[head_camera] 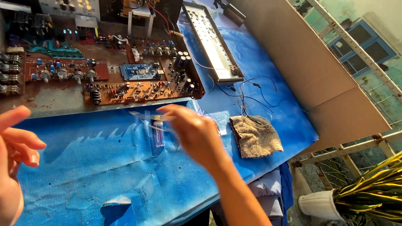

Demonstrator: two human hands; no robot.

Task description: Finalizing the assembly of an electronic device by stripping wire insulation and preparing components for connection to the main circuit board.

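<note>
Right hand (194,134) is blurred mid-reach, fingers loosely spread and holding nothing, over a small clear bag (157,133) lying at centre of the blue counter (83,167). Left hand (16,142) hovers open and empty at 9 o'clock. Picking up the bag looks to be the step; it calls for a light pinch. Circuit boards (138,79) at 11, rag (255,136) at 3, window grille (360,50) at 2
</note>
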